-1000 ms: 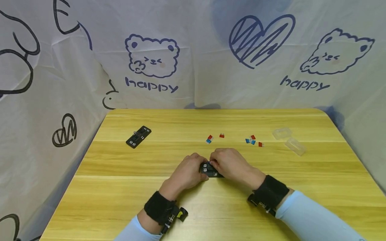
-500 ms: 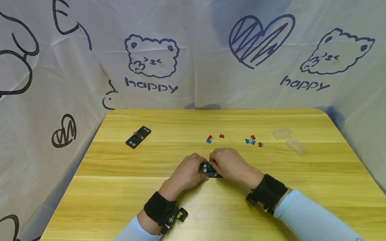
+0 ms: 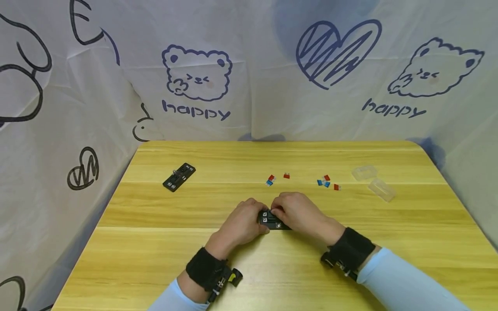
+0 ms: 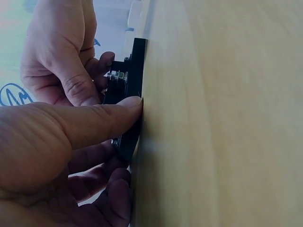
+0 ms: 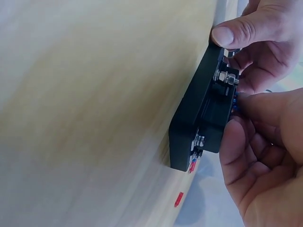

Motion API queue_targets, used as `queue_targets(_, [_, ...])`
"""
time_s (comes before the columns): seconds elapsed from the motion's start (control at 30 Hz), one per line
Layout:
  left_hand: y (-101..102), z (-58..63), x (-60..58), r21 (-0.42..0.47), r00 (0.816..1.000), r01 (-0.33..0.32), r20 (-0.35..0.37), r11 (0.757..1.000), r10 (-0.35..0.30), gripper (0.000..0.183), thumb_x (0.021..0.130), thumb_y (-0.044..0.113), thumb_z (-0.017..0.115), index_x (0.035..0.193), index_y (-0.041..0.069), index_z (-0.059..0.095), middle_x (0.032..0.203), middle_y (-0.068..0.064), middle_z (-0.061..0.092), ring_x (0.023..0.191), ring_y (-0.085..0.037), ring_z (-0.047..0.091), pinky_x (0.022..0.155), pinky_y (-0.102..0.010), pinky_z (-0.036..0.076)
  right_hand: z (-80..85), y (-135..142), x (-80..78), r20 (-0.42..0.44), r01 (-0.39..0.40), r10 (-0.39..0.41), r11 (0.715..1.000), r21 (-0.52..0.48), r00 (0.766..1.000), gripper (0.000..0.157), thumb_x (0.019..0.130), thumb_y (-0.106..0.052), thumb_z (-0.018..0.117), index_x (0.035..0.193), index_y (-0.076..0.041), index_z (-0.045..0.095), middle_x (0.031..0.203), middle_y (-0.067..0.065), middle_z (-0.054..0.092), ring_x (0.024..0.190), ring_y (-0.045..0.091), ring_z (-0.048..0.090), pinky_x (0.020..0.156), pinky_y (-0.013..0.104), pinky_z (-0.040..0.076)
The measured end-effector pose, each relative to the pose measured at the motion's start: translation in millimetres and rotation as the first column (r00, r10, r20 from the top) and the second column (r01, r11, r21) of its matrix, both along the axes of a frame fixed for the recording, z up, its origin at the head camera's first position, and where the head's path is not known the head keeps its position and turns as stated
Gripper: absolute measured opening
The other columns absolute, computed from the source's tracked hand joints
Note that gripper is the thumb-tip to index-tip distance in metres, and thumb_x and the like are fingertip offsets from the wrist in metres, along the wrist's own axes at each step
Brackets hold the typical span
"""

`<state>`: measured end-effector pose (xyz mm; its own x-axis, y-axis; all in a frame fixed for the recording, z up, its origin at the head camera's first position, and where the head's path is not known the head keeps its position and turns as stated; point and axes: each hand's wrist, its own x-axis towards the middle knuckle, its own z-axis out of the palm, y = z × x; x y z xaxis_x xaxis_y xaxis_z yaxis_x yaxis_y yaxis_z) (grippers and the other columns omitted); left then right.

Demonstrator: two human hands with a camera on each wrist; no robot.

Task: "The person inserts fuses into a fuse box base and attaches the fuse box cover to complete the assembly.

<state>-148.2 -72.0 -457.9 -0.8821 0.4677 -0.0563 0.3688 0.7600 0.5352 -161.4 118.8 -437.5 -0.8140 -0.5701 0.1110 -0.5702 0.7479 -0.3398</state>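
Note:
My left hand (image 3: 241, 222) grips the left end of a black fuse block (image 3: 272, 225) on the table, its thumb pressed along the near side, as the left wrist view shows. From the right, my right hand (image 3: 301, 214) reaches over the block with curled fingers. In the right wrist view, thumb and finger pinch a small blue blade fuse (image 5: 234, 101) at the top of the block, mostly hidden by the fingertips. Metal studs with nuts (image 5: 226, 77) stick up from the block. Its right end is covered by the right hand in the head view.
A second black fuse block (image 3: 179, 177) lies at the back left. Beyond the hands are small groups of red blade fuses (image 3: 286, 176) and blue blade fuses (image 3: 327, 184). Two clear plastic covers (image 3: 364, 172) lie at the back right. White cloth (image 3: 249, 86) hangs behind the table.
My right hand and wrist shift very slightly left and then back right over the fuse block. The left hand and the block stay in place.

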Motion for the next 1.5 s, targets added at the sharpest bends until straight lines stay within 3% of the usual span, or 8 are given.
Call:
queue_targets(0.27, [0.4,-2.5,0.5,0.003,1.0,-0.007,0.016,1.0,0.007,0.047,0.076,0.028,0.081,0.116,0.011,0.064,0.11,-0.003,0.059,0.098,-0.019,0.053,0.088,-0.036,0.046,0.0,2.3,-3.4,0.089,0.048,-0.046,0.999,-0.022,0.995,0.012,0.091,-0.027,0.066,0.093,-0.017,0.073,0.085,-0.005,0.066,0.074,0.01,0.056,0.069,0.032,0.049])
queue_targets(0.47, [1.2,-2.9,0.8,-0.011,1.0,-0.009,0.008,1.0,0.009,0.048,0.075,0.029,0.082,0.117,0.011,0.064,0.109,-0.003,0.059,0.096,-0.019,0.053,0.087,-0.036,0.047,-0.8,10.2,-18.8,0.084,0.09,-0.086,0.995,-0.043,0.993,0.014,0.094,-0.025,0.061,0.094,-0.017,0.073,0.086,-0.003,0.067,0.075,0.011,0.058,0.069,0.034,0.05])
queue_targets(0.63, [1.9,-2.3,0.8,-0.01,1.0,-0.018,0.019,1.0,0.018,0.049,0.074,0.029,0.082,0.117,0.012,0.064,0.108,-0.002,0.058,0.094,-0.018,0.053,0.086,-0.036,0.047,-7.1,18.0,-39.9,0.075,0.096,-0.097,0.995,0.009,0.992,0.025,0.096,-0.02,0.055,0.116,-0.011,0.068,0.102,0.007,0.07,0.08,0.019,0.059,0.073,0.038,0.049])
queue_targets(0.87, [1.4,-2.2,2.1,-0.008,0.999,-0.019,0.026,1.0,0.019,0.049,0.075,0.029,0.082,0.118,0.012,0.064,0.108,-0.002,0.058,0.094,-0.019,0.052,0.085,-0.036,0.046,-13.7,22.3,-52.5,0.072,0.006,-0.015,0.992,0.124,0.997,0.046,0.097,-0.014,0.046,0.143,-0.016,0.047,0.121,0.019,0.061,0.115,0.034,0.056,0.087,0.047,0.051])
queue_targets(1.03, [0.6,-2.1,1.9,-0.004,1.0,-0.016,0.018,1.0,0.016,0.05,0.075,0.029,0.082,0.119,0.012,0.064,0.11,-0.003,0.059,0.096,-0.019,0.053,0.087,-0.037,0.046,-17.9,22.6,-52.6,0.026,-0.062,0.059,0.983,0.173,0.998,0.042,0.1,-0.016,0.046,0.142,-0.015,0.049,0.096,0.01,0.056,0.073,0.022,0.054,0.06,0.035,0.047])
queue_targets(1.23, [0.5,-2.3,1.2,-0.009,1.0,-0.016,0.012,1.0,0.016,0.051,0.075,0.029,0.082,0.119,0.011,0.063,0.111,-0.003,0.059,0.098,-0.02,0.053,0.089,-0.038,0.046,-19.0,29.1,-48.3,-0.041,-0.072,0.081,0.979,0.188,0.996,0.038,0.1,-0.018,0.048,0.137,-0.014,0.055,0.109,0.015,0.06,0.095,0.028,0.061,0.075,0.04,0.053])
queue_targets(1.4, [0.5,-2.2,0.2,-0.017,1.0,-0.013,0.004,1.0,0.014,0.052,0.075,0.03,0.081,0.12,0.011,0.063,0.111,-0.003,0.059,0.098,-0.02,0.053,0.089,-0.038,0.046,-16.0,34.9,-43.6,-0.046,-0.07,0.081,0.976,0.206,0.996,0.038,0.098,-0.016,0.051,0.135,-0.017,0.057,0.094,0.004,0.055,0.07,0.015,0.049,0.059,0.028,0.043])
queue_targets(1.5, [0.6,-1.9,-0.7,-0.019,1.0,-0.012,0.001,1.0,0.012,0.052,0.075,0.03,0.081,0.119,0.011,0.063,0.111,-0.004,0.059,0.098,-0.021,0.053,0.088,-0.038,0.046,-14.0,37.4,-41.2,-0.04,-0.061,0.071,0.976,0.211,0.997,0.038,0.097,-0.016,0.052,0.134,-0.018,0.058,0.095,0.003,0.055,0.069,0.012,0.047,0.057,0.025,0.041])
